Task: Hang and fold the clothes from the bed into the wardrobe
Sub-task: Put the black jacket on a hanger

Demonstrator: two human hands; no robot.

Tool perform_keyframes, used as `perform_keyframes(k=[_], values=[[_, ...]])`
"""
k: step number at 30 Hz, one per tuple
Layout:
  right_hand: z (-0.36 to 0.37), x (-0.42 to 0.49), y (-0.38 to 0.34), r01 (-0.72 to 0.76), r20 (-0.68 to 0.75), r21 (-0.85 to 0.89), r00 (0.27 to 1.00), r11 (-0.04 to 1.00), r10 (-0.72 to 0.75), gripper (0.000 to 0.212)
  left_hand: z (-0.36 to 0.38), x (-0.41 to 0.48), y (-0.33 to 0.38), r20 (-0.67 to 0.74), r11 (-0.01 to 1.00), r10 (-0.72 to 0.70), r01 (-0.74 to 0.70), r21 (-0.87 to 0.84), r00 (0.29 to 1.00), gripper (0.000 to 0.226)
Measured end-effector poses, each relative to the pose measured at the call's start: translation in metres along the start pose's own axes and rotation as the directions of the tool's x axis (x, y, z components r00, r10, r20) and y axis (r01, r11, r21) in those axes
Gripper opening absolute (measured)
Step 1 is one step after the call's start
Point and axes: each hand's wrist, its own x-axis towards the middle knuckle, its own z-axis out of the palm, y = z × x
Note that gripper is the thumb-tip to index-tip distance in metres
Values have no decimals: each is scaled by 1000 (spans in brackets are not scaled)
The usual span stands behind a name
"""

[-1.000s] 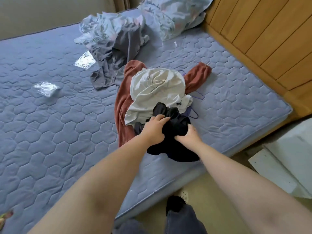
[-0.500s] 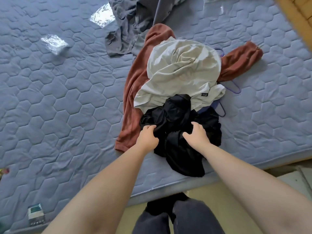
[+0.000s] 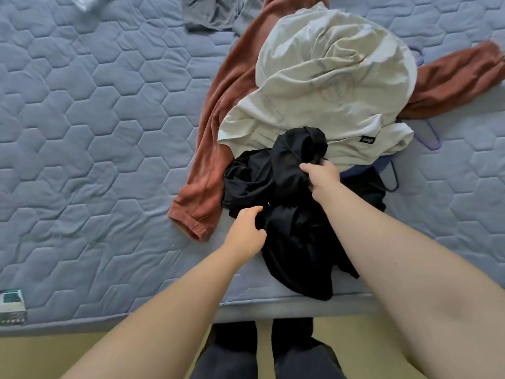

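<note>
Clutching a raised fold of the black garment (image 3: 295,242) in the right grip (image 3: 319,176), fingers curled tight round the cloth. Closing the left grip (image 3: 247,231) on the same garment's near-left edge, thumb and fingers curled with dark cloth between them.

Finding the black garment crumpled at the near edge of the bed's quilted blue-grey mattress (image 3: 82,132), draped partly over that edge. Touching a white T-shirt (image 3: 328,77) on its far side and a rust-brown garment (image 3: 207,170) on its left.

Seeing the T-shirt heaped on top of the rust-brown garment, with 1 small black label near the hem. Noting 2 cuffed lengths of the rust-brown garment reaching out from under it, 1 to the near left, 1 to the right.

Spotting thin purple hangers (image 3: 434,147) right of the T-shirt, partly tucked under the clothes. Catching a grey garment (image 3: 210,12) at the top of the view, well apart from both grips, and a small box (image 3: 12,305) by the mattress's near-left edge.

Standing close against the bed in dark trousers (image 3: 300,356).
</note>
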Motion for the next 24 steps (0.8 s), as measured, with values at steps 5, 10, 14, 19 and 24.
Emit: perform_keyframes(k=[5,10,14,19,24], values=[[-27,-22,-18,190,212,-145,965,971,-157,25,1,-1,36,-128,998,30,-37,-52,991,67],[-82,-65,-44,186,408,44,893,982,-188,31,-10,-14,74,-277,989,115,-136,-56,954,68],[-110,-99,-68,169,376,197,897,966,-233,32,-23,-29,117,-287,956,270,-292,-35,919,78],[-137,-168,-115,351,399,149,834,924,-381,32,-39,-63,172,-93,907,421,-420,35,902,78],[-160,-242,-164,524,397,-43,790,851,-466,19,-70,-124,228,-85,832,539,-545,-102,838,78]])
